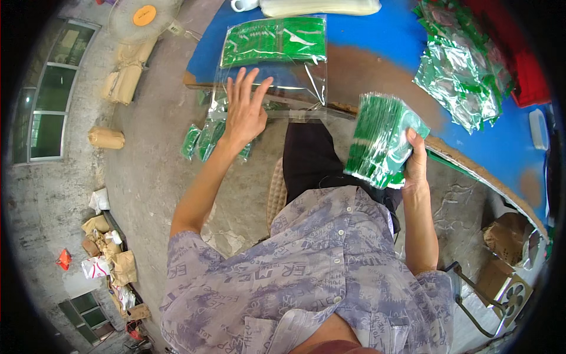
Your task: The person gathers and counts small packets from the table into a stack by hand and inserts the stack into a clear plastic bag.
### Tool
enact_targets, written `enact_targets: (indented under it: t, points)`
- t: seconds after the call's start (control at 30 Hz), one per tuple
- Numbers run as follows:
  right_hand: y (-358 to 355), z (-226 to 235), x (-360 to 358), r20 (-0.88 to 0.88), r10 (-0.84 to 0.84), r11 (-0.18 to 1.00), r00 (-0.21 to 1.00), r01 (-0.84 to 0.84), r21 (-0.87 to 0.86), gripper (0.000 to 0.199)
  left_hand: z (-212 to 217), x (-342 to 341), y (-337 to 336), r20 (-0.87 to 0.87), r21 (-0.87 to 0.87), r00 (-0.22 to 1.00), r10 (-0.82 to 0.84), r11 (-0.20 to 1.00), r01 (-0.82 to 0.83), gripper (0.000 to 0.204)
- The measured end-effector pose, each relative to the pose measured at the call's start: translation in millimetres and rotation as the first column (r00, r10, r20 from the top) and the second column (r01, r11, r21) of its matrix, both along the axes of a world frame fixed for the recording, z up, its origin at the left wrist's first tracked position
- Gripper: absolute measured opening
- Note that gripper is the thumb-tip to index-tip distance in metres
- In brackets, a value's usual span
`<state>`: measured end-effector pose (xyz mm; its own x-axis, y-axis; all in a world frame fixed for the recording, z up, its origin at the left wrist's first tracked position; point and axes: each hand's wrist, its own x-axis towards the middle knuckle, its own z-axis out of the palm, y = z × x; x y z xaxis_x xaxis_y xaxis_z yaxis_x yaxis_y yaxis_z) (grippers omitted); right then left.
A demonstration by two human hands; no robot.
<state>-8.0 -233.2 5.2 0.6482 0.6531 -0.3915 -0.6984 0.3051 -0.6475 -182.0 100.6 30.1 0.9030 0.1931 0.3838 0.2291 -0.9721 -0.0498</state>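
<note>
While one thick stack of green sachets (382,140) is clamped in the right hand (416,160) near the table (377,35) edge, the left hand (244,112) is laid flat, fingers spread, on one clear bag (283,76). A layer of green sachets is held inside that bag, and one loose heap of sachets (463,76) is seen far right.

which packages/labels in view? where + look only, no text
Clear plastic bag: on the blue table, under the left hand, half filled with flat green packets.
Stack of green sachets: gripped in the right hand, off the table edge.
Pile of shiny green packets: table's right side.
Loose green packets: on the floor by the table.
Orange round label: on the fan, top left.
</note>
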Motion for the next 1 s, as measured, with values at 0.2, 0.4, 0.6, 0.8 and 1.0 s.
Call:
enact_targets:
  t: [0.2,0.4,0.6,0.8,1.0]
  points:
    - [12,2,-14,-0.031,-0.068,0.998,0.997,0.068,-0.003,0.06,-29,9,38,-0.015,-0.018,0.985,-0.172,0.985,0.171,0.06]
    - [-1,15,3,0.185,-0.196,0.97,0.963,0.218,-0.106,0.075,-11,24,25,0.118,-0.068,0.974,-0.193,0.977,0.202,0.028]
    - [43,50,10,0.548,-0.189,0.947,0.815,0.3,-0.119,0.042,5,89,-67,0.083,-0.313,0.983,-0.164,0.932,0.182,0.012]
    - [55,39,10,0.209,0.17,0.978,0.963,-0.138,-0.158,0.046,34,107,-80,0.277,-0.417,0.952,-0.131,0.876,0.242,0.006]
    - [64,52,17,0.135,0.315,0.934,0.939,-0.281,-0.221,0.04,70,112,-94,0.304,-0.303,0.938,-0.165,0.917,0.26,0.007]
